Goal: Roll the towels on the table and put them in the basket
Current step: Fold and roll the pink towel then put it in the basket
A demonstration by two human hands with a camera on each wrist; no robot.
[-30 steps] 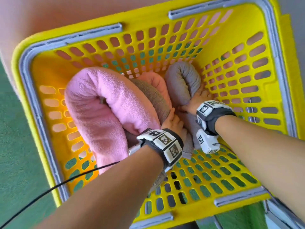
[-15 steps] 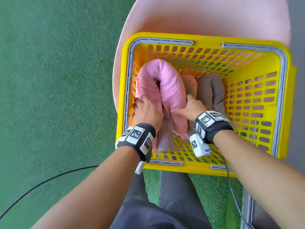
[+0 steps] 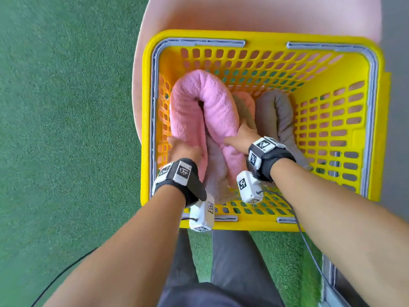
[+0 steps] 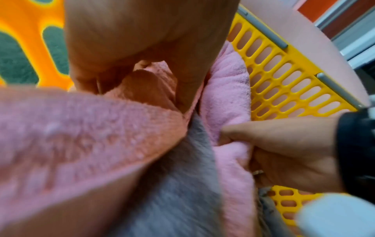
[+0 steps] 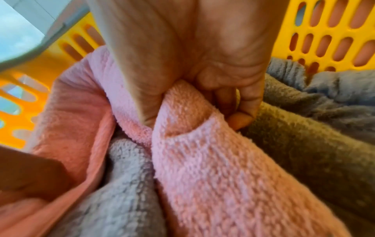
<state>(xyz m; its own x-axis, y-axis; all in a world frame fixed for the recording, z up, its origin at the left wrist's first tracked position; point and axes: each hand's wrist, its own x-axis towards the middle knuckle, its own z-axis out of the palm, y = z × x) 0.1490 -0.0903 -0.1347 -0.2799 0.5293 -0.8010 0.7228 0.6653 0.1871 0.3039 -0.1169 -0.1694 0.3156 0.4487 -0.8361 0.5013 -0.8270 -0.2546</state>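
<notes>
A rolled pink towel [image 3: 199, 103] lies bent into an arch inside the yellow basket [image 3: 332, 69]. My left hand [image 3: 183, 149] grips its left end [image 4: 81, 136], fingers curled round the roll. My right hand [image 3: 241, 138] grips its right end [image 5: 202, 152], thumb and fingers pinching the roll. A light grey towel [image 3: 217, 171] lies under the arch between my hands. A rolled grey towel [image 3: 278, 116] stands to the right, with a brownish one [image 3: 243, 109] and another pink one [image 3: 249, 99] behind my right hand.
The basket sits on a pink round table [image 3: 254, 16] over green carpet [image 3: 66, 129]. Its right half [image 3: 327, 138] holds no towels. A black cable [image 3: 62, 275] trails on the floor at the left. My legs [image 3: 221, 262] are just in front of the basket.
The view has pulled back from close over the basket. My left hand moved from the grey roll to the pink towel's left end; my right hand shifted onto its right end.
</notes>
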